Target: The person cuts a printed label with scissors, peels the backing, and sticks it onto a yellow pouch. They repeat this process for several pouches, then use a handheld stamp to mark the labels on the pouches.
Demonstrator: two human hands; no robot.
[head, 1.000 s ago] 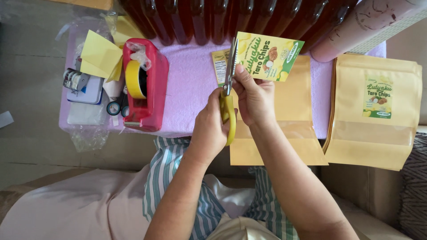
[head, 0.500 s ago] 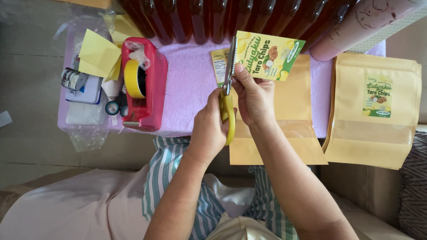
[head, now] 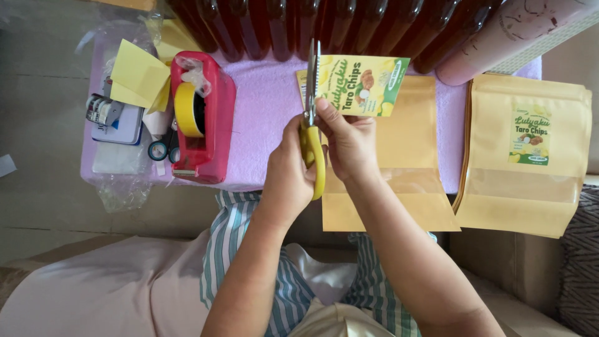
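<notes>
Head view shows my left hand closed around the yellow-handled scissors, blades running up toward twelve o'clock along the left edge of the printed label sheet. My right hand pinches that sheet's lower edge, so the sheet sits at about one o'clock from my knuckles (its long axis lying nine-to-three, crosswise to the blades), above the purple cloth. At nine o'clock stands the red tape dispenser; tan pouches lie toward three.
</notes>
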